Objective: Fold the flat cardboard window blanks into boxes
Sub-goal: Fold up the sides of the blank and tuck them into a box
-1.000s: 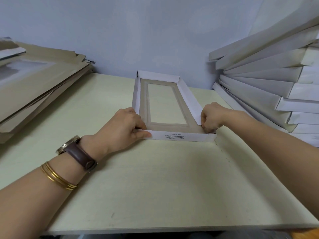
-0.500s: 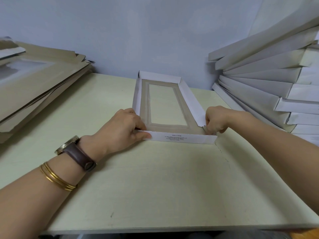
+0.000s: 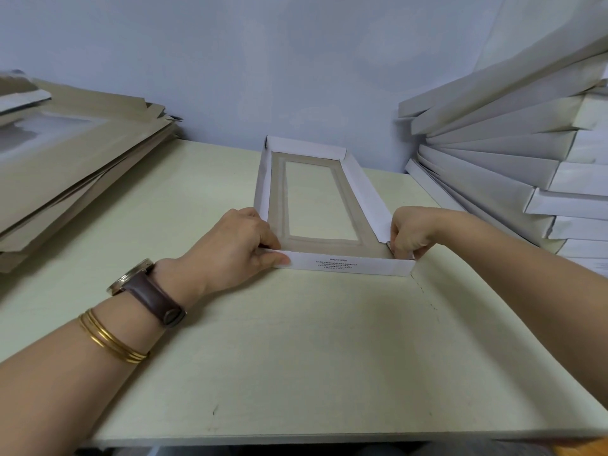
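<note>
Moved since earlier: your right hand (image 3: 413,230) sits a little lower and closer to the near right corner of the box (image 3: 278,199); your left hand (image 3: 240,248) is where it was.
Box location: middle of the table (image 3: 296,340), window face down, all four walls raised.
Left hand: fingers curled, thumb along the near wall (image 3: 348,263), pinching the near left corner, probably so that the wall stays upright while the other end is worked.
Right hand: fingers curled tight, pinching the near right corner, where the right wall (image 3: 365,192) meets the near wall. Whether a tab is already tucked there, you cannot tell; the fingers cover it.
Step in hand: closing the last corner, by the look of it.
Flat blanks (image 3: 75,166): stacked at your left, within reach for the next fold.
Finished boxes (image 3: 510,166): piled at your right, leaning, near the working box, probably so each new box goes straight on top.
Risk: letting go of either corner early may let the near wall fall flat.
</note>
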### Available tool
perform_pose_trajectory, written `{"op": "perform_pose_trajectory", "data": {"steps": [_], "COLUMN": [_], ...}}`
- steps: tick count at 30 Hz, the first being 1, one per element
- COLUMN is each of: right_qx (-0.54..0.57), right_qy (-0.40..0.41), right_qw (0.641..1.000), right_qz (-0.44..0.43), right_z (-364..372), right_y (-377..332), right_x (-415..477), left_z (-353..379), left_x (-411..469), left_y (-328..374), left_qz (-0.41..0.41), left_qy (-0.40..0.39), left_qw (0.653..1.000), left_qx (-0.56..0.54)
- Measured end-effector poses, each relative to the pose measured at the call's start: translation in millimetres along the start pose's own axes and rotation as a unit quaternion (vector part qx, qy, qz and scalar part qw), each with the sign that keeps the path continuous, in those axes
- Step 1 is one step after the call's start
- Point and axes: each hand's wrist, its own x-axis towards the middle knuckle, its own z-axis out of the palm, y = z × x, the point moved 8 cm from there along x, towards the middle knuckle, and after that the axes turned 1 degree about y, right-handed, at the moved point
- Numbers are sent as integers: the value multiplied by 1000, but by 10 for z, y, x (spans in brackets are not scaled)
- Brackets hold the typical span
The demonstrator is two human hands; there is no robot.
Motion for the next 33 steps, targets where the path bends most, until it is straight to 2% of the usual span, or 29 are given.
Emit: {"op": "perform_pose_trajectory", "data": {"steps": [8,15,18,21,23,26,28,33], "right_qx": [-33,-12,13,21,39,69,32,50], "right_qy": [11,3,44,129,178,180,189,223], "right_qw": [999,999,996,987,972,948,930,898], "right_qz": [8,-41,-72,-98,-147,-252,-312,-377], "right_z": [21,103,87,98,123,229,286,298], "right_y": [-45,-106,-115,-101,-177,-383,-513,-729], "right_x": [-35,-170,-268,-390,-517,-682,-745,-792], "left_z": [7,2,-10,-23,-25,-10,-5,-2], "left_x": [-5,-7,-5,6,18,21,21,27], "left_y": [-5,-7,-4,7,3,-8,-11,-4], "left_qz": [3,-3,-10,-12,-15,-29,-39,-48], "left_qy": [4,10,16,21,25,21,20,18], "left_qw": [1000,1000,1000,1000,1000,999,999,998], "left_qx": [1,-3,-9,-5,0,-3,-16,-20]}}
